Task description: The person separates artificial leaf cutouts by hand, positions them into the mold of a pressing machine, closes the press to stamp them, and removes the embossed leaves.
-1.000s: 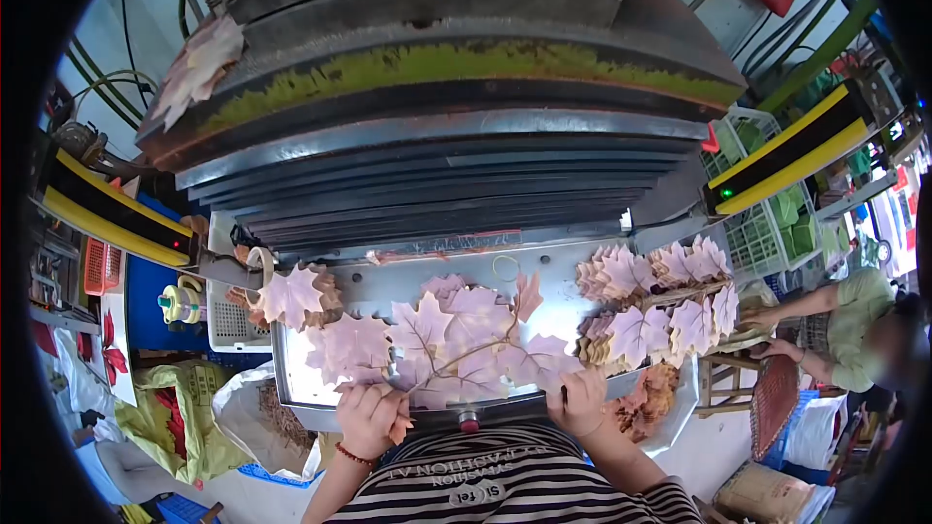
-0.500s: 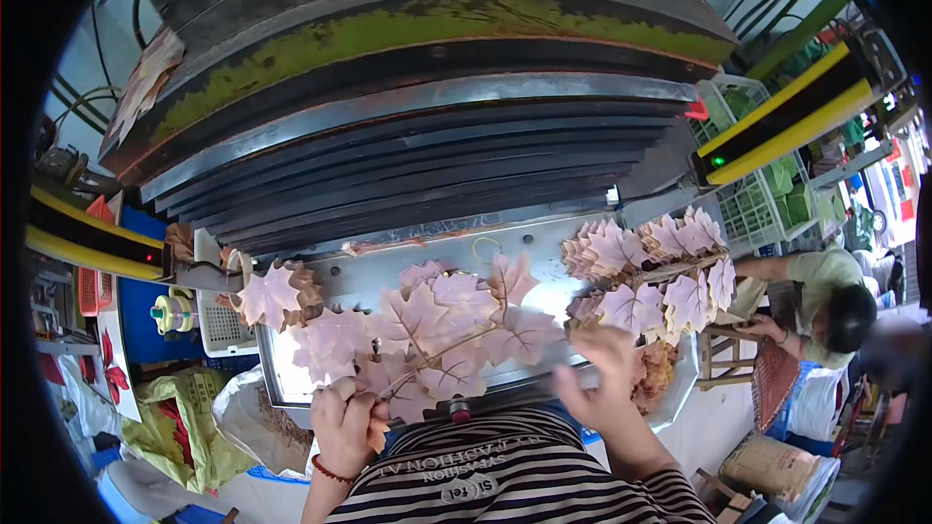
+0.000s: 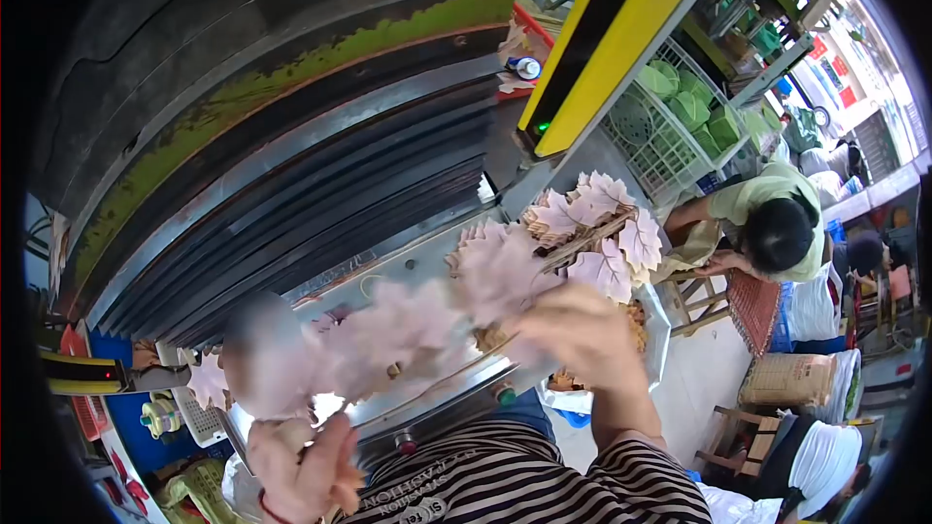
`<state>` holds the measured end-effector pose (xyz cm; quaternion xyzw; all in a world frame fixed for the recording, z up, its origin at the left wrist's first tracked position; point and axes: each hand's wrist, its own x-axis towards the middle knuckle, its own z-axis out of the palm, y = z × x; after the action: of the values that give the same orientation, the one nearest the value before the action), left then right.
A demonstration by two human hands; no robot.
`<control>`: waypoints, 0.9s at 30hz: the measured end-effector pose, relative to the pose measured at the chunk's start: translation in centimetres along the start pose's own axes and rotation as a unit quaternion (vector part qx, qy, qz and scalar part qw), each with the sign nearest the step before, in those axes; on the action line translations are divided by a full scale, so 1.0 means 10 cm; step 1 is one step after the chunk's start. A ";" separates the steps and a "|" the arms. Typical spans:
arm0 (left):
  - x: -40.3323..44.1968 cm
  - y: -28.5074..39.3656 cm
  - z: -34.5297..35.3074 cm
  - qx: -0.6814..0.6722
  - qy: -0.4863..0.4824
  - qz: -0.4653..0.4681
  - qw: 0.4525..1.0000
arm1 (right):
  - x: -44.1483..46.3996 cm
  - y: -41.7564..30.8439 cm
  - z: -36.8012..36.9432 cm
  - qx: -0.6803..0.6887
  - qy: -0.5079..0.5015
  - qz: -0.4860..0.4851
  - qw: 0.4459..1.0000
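Observation:
My left hand (image 3: 301, 466) is closed around the stem end of an artificial leaf branch (image 3: 398, 335) with pale pink maple-like leaves. A small orange-brown piece (image 3: 348, 487) shows beside its fingers. The branch slants up to the right over the metal bed, its leaves smeared by motion. My right hand (image 3: 587, 330) is at the branch's right end, with fingers bunched toward it; blur hides whether they grip it. Just beyond that hand lies a stack of similar leaf branches (image 3: 602, 267).
Dark stacked press plates (image 3: 320, 194) rise behind the metal bed (image 3: 413, 267). Red (image 3: 405, 442) and green (image 3: 505, 395) buttons line its front. A yellow-black light barrier (image 3: 607, 49) stands right. Beyond are a crate of green pieces (image 3: 670, 126) and a seated person (image 3: 767, 223).
The view has turned to the right. The branch has shifted and blurred in my left hand's hold. My right hand, earlier spread near the branch, now has its fingers drawn together at its right end.

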<state>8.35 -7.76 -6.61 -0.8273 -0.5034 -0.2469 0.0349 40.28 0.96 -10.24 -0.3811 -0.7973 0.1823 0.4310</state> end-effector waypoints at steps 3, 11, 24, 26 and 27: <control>0.55 0.09 0.19 -0.018 -0.030 0.127 0.991 | 0.02 0.08 -0.50 -0.137 0.072 0.040 0.987; 1.45 0.61 1.29 -0.152 0.012 0.124 0.980 | -0.07 0.71 -1.03 -0.217 0.113 0.162 0.956; 1.53 0.63 1.61 -0.233 0.065 0.065 0.968 | -0.04 0.78 -0.87 -0.235 0.094 0.209 0.944; 1.55 0.64 1.58 -0.242 0.084 0.067 0.964 | 0.01 0.68 -0.94 -0.217 0.153 0.214 0.940; 1.55 0.64 1.60 -0.237 0.069 0.063 0.967 | 0.02 0.65 -0.96 -0.208 0.182 0.215 0.937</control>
<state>25.52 6.67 -12.46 -0.8230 -0.3736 -0.4129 -0.1125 51.14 4.97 -8.76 -0.6515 -0.6241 0.0280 0.4304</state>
